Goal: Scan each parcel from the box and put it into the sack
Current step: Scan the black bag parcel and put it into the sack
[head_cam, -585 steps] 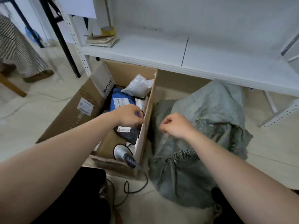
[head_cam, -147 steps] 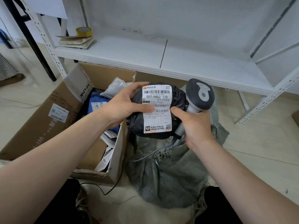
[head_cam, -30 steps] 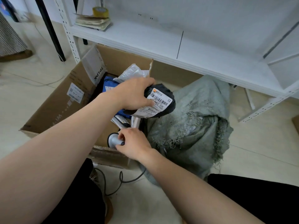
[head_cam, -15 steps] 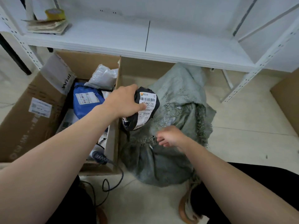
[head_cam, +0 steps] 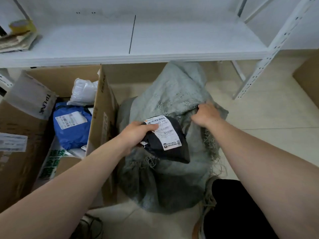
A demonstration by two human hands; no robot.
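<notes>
My left hand (head_cam: 136, 133) grips a black parcel (head_cam: 170, 149) with a white shipping label, held over the grey-green woven sack (head_cam: 165, 183) on the floor. My right hand (head_cam: 205, 114) grips the sack's frayed edge on its right side. The open cardboard box (head_cam: 103, 107) stands to the left of the sack. Inside it lie a blue parcel (head_cam: 72, 125) with a white label and a white plastic-wrapped parcel (head_cam: 83, 91). The scanner is hidden; only its black cable (head_cam: 89, 225) shows on the floor at the bottom.
A white metal shelf (head_cam: 131, 40) runs across the back above box and sack, with a tape roll (head_cam: 22, 25) on a stack of papers at its left end. Tiled floor lies to the right. A brown cardboard edge (head_cam: 309, 76) shows at far right.
My left hand has carried the black parcel rightward and down over the sack. My right hand has moved up and right from the sack's front and taken hold of its edge.
</notes>
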